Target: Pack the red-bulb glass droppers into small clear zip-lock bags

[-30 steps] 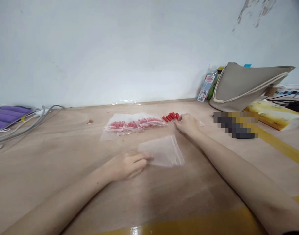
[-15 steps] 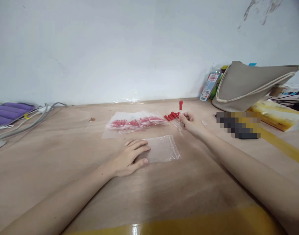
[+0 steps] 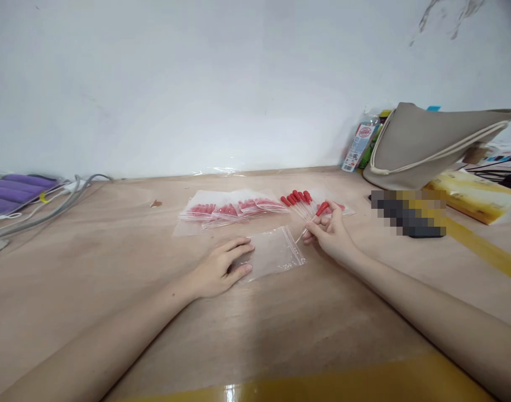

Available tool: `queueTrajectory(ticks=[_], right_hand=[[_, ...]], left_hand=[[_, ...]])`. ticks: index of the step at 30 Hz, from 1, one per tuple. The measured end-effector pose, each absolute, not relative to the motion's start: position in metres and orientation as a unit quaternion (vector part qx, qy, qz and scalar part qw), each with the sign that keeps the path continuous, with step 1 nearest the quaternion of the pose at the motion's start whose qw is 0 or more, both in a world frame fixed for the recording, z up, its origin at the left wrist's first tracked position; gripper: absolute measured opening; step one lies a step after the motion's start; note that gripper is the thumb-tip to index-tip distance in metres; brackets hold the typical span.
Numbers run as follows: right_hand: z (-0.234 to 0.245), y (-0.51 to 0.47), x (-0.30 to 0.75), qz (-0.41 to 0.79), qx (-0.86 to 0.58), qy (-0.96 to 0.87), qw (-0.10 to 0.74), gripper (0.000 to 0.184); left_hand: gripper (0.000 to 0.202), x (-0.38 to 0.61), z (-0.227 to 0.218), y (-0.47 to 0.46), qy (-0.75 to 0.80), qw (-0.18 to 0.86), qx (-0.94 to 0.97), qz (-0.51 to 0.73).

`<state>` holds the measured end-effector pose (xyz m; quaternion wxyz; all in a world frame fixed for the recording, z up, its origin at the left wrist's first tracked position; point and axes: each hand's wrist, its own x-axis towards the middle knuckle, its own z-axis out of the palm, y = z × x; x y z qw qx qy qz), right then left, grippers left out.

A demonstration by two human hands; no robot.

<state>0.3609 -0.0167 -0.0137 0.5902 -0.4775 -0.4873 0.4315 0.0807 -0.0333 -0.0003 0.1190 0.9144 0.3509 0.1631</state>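
Note:
My left hand [image 3: 221,267] lies flat, fingers stretched, on the left part of an empty clear zip bag [image 3: 276,254] on the wooden table [image 3: 113,268]. My right hand [image 3: 328,231] pinches a glass dropper with a red bulb [image 3: 321,210], its thin tip slanting down toward the bag's right edge. Just behind lie several loose red-bulb droppers [image 3: 297,198]. To their left a row of filled zip bags with red droppers [image 3: 228,211] rests on the table.
A grey tote bag [image 3: 423,145] stands at the back right, with a bottle [image 3: 358,146] beside it and a yellow packet [image 3: 468,195] in front. Purple items in plastic [image 3: 16,190] and grey cables [image 3: 58,206] lie at the far left. A white wall runs behind.
My right hand lifted one dropper from the loose pile, held it upright, then brought it down and nearer to the empty bag. My left hand slid onto the bag and flattened.

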Motion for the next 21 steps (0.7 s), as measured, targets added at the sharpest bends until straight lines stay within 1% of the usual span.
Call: queueTrajectory(ticks=[2,6,8,13,17,21], right_hand=[[-0.015,-0.016,0.358,0.448,-0.475,-0.469,0.595,0.082],[-0.014,-0.021,0.355,0.516,-0.464,-0.423,0.582,0.054],[-0.011,-0.024,0.355,0.556,-0.448,-0.411,0.567,0.046],[-0.006,-0.028,0.366,0.613,-0.407,-0.458,0.498,0.035],[-0.005,-0.029,0.374,0.614,-0.360,-0.526,0.465,0.029],[-0.001,-0.030,0.375,0.606,-0.342,-0.578,0.427,0.030]], left_hand=[[0.041,0.081,0.000,-0.034,0.350,0.117,0.914,0.166],[0.041,0.082,-0.001,-0.033,0.348,0.116,0.914,0.172],[0.041,0.081,-0.002,-0.033,0.347,0.117,0.915,0.172],[0.042,0.079,-0.003,-0.031,0.340,0.126,0.916,0.173],[0.043,0.081,-0.001,-0.030,0.327,0.134,0.918,0.181],[0.044,0.084,0.003,-0.030,0.317,0.126,0.925,0.166]])
